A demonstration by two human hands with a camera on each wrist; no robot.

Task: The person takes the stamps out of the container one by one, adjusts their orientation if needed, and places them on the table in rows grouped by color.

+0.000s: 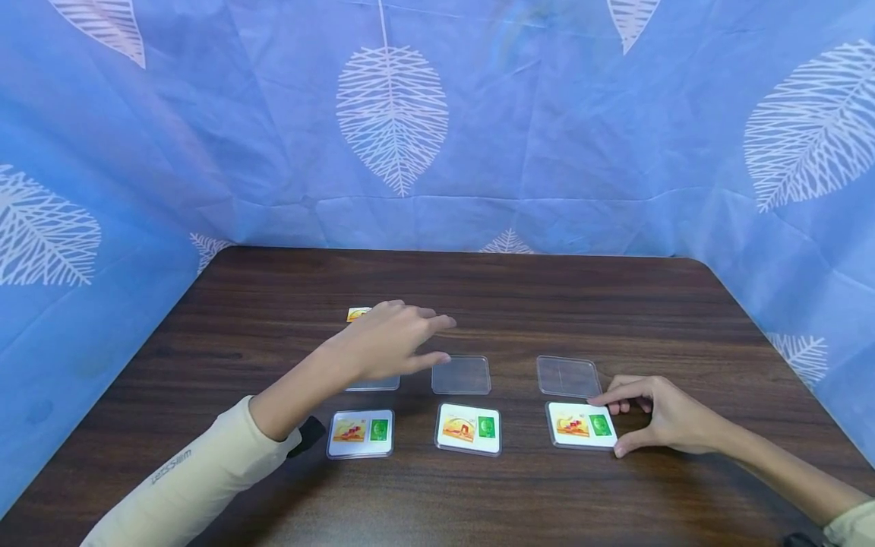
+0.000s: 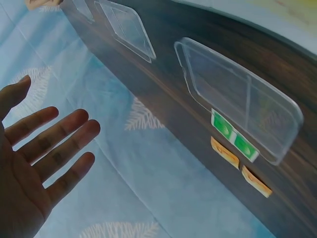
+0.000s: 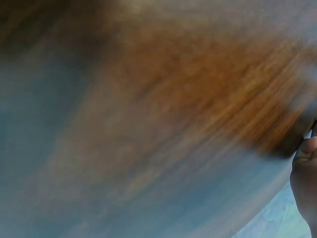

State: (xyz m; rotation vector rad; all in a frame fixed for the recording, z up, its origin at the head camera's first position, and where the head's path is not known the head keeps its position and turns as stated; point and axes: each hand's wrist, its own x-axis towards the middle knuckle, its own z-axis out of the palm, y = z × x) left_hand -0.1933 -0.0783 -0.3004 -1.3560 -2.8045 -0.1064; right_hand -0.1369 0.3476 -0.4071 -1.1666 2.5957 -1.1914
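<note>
My left hand (image 1: pixel 390 338) hovers over the table with its fingers spread and nothing in them. Beneath it, a clear plastic lid (image 1: pixel 376 384) is partly hidden. At the right, my right hand (image 1: pixel 666 422) holds the right edge of a stamp case (image 1: pixel 570 437) between thumb and index finger. This case has a white insert with an orange stamp and a green stamp. Two similar cases lie to its left, a middle case (image 1: pixel 468 442) and a left case (image 1: pixel 349 448). The right wrist view is mostly blurred.
Behind the cases lie a middle clear lid (image 1: pixel 461 376) and a right clear lid (image 1: pixel 567 376). Loose green stamps (image 2: pixel 223 125) and orange stamps (image 2: pixel 225 152) lie beside one lid in the left wrist view. Blue leaf-patterned cloth (image 1: pixel 547 137) surrounds the dark wooden table (image 1: pixel 437 501).
</note>
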